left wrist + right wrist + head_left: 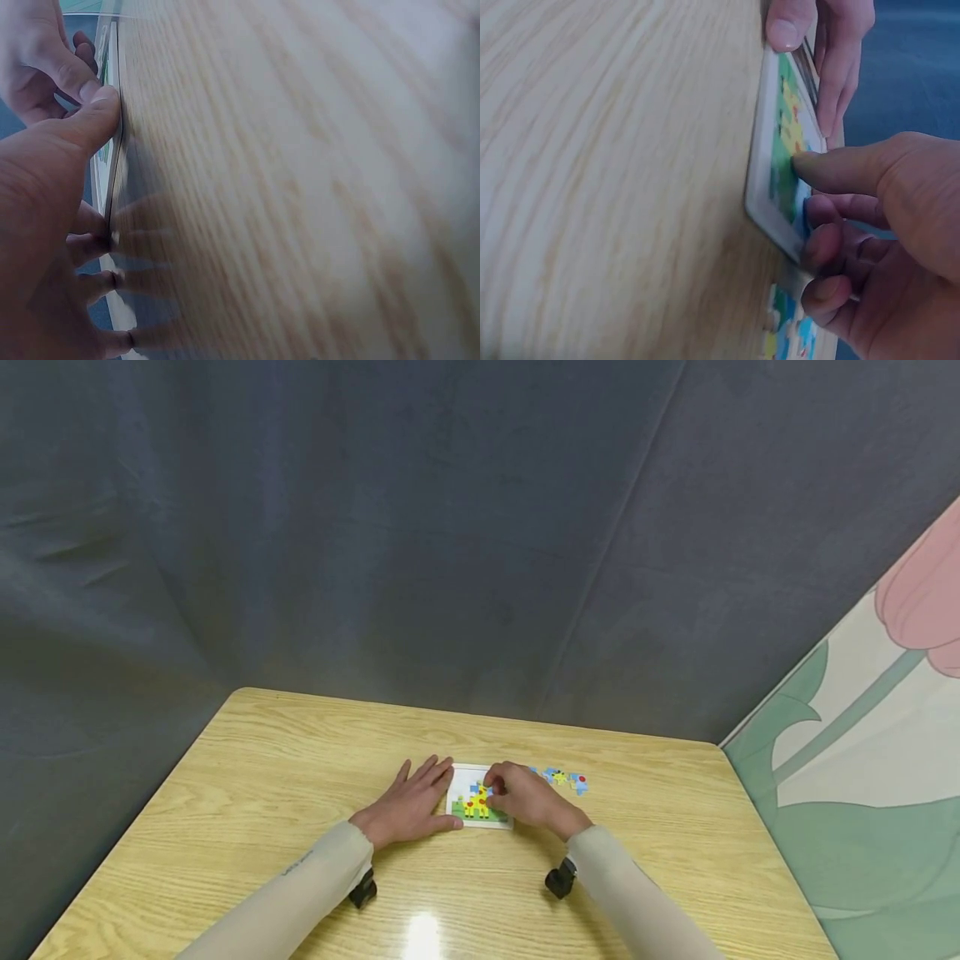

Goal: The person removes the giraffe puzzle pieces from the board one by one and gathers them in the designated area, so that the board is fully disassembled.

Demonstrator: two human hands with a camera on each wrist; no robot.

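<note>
A white-framed jigsaw tray [480,825] lies on the table, partly filled with a yellow giraffe on green ground; its upper left is bare white. My left hand [407,806] rests at the tray's left side, fingers spread and thumb on the near left corner. Over the right half of the puzzle, my right hand [528,795] pinches a blue puzzle piece [807,214] between thumb and index finger, low over the picture. The other fingers of that hand curl beside the frame's edge. Much of the piece is hidden by the fingers.
Several loose jigsaw pieces [577,782], blue with yellow and red, lie right of the tray, partly behind the right hand. The wooden table [315,735] ends at a dark curtain [420,568] at the back. A flowered cloth [847,777] hangs to the right.
</note>
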